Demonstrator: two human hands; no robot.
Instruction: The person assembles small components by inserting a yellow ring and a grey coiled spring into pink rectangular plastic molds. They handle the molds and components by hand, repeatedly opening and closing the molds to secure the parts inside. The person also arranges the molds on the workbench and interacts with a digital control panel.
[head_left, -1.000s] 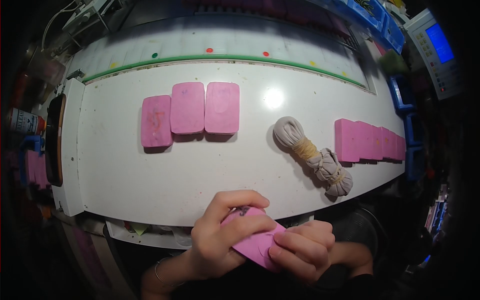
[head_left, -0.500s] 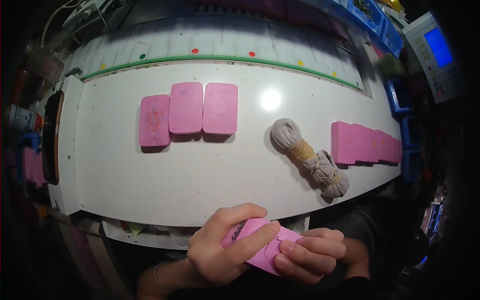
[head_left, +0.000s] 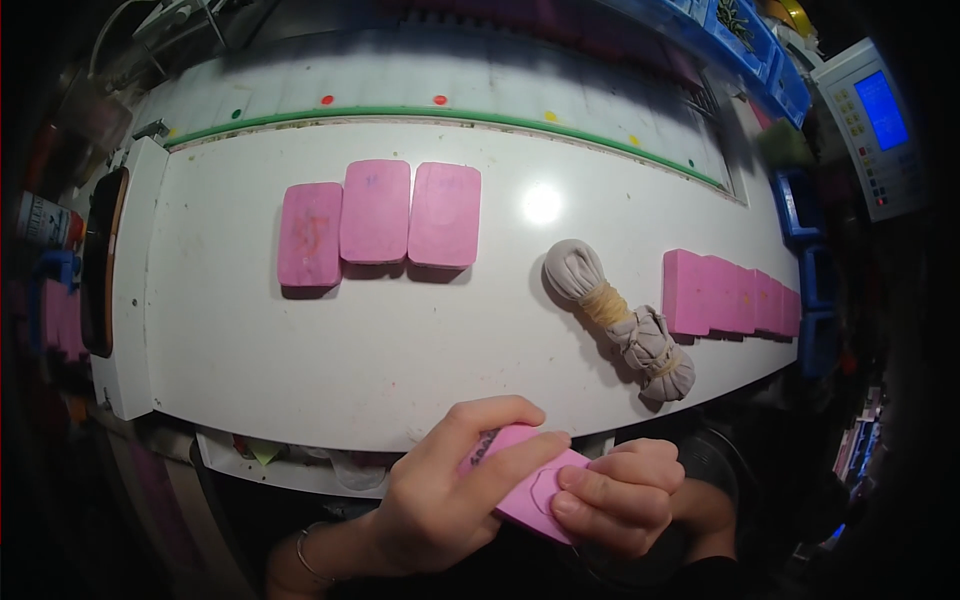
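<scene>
Below the table's near edge, I hold a pink rubber-like block (head_left: 530, 492) with dark handwritten marks along its upper left side. My left hand (head_left: 450, 475) is closed around its left part, fingers lying across the top. The curled fingers of my right hand (head_left: 620, 498) press on the block's right end. A thin curved line shows on the pink face between the hands; whether it is a cut or a thread I cannot make out. The undersides of the block and both palms are hidden.
Three similar pink blocks (head_left: 375, 212) lie on the white table (head_left: 330, 370). A grey cloth bundle (head_left: 620, 320) tied with bands lies right of them, then a row of pink blocks (head_left: 725, 293). Beyond a green rail runs a pale belt (head_left: 400, 70). A phone (head_left: 103, 262) stands at left.
My hands have shifted slightly with the block, and its tilt has changed; more of the curved line shows beside my right fingertips. The belt's coloured dots have moved left.
</scene>
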